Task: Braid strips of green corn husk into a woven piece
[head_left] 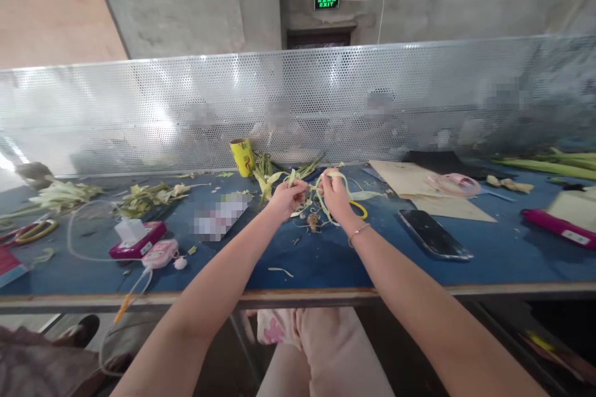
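Note:
My left hand is closed in a pinch on a pale green leaf strip above the blue table. Close to its right, my right hand is also closed, gripping thin leaf strips that hang and curl between the two hands. Fingertips hide where the strips are held. Below the hands lies a small brown fibrous piece, its kind unclear. A yellow loop handle, perhaps of scissors, shows beside my right wrist. Loose green leaves lie just behind my left hand.
A yellow roll stands by the perforated metal screen. On the right are a phone and brown cardboard. To the left sit a magenta power strip, a pink charger with cables, and leaf heaps.

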`<state>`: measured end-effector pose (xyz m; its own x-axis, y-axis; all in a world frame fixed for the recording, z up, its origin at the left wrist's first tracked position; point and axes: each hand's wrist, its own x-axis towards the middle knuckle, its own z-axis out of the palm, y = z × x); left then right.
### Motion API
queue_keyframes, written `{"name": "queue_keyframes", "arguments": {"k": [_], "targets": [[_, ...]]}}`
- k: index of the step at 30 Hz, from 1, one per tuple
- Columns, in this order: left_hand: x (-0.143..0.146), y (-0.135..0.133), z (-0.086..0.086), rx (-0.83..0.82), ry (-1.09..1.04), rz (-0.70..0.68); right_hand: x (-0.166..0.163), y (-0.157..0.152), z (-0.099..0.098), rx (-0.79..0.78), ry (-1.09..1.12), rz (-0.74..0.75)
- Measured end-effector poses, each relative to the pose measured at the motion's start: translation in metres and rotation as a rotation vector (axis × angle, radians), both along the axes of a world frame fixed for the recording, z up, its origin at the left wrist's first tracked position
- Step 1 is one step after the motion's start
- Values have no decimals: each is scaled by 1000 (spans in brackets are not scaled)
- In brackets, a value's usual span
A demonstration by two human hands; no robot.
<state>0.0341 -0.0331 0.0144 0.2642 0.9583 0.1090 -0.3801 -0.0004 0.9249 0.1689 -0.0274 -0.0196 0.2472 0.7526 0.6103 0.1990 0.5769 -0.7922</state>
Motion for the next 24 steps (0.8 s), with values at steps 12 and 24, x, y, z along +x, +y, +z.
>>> {"name": "queue_keyframes", "arguments": {"k": [12, 24], "targets": [[6, 0, -3, -12, -285, -55, -8, -7, 4, 45, 34, 56], [15, 1, -15, 290, 187, 198, -7, -5, 4, 8, 61, 35]]}}
